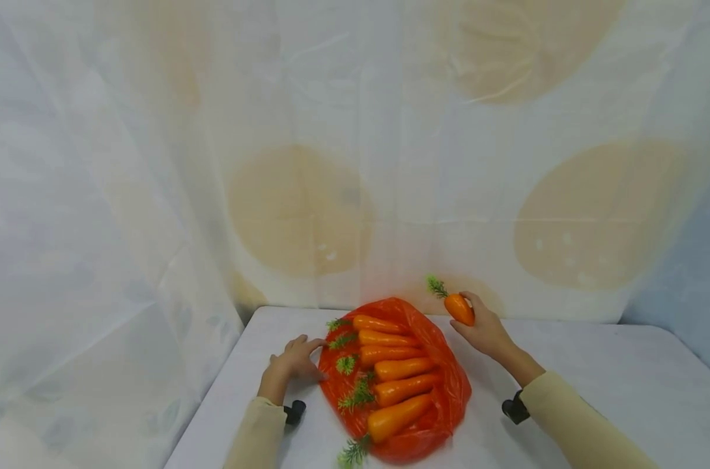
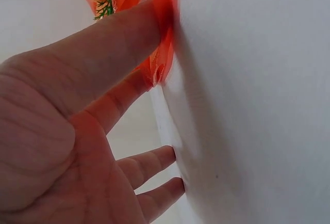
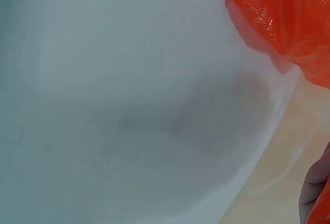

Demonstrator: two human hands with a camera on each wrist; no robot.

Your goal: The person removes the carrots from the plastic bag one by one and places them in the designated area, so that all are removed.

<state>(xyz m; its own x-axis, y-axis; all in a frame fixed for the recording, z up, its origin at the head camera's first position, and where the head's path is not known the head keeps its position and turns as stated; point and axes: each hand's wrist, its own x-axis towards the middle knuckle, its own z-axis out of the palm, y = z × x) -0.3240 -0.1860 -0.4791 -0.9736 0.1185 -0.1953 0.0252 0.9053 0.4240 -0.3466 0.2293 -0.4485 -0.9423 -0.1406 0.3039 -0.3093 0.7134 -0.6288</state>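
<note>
A red plastic bag (image 1: pixel 413 449) lies spread on the table, with several orange carrots (image 1: pixel 397 368) in a row on it, their feathery green tops pointing left. My left hand (image 1: pixel 293 360) is at the bag's left edge. In the left wrist view, its thumb (image 2: pixel 103 48) and index finger touch the red plastic, spread apart, while the other fingertips rest at the table. My right hand (image 1: pixel 485 329) holds one more carrot (image 1: pixel 459 309) raised beyond the bag's far right side, its green top pointing up and left. In the right wrist view only part of that hand shows, at the lower right edge.
The white table (image 1: pixel 595 384) extends to the right of the bag. Behind it hangs a pale curtain (image 1: pixel 437 195) with large tan spots, close to the table's far edge. More sheeting (image 1: pixel 126 326) hangs at the left.
</note>
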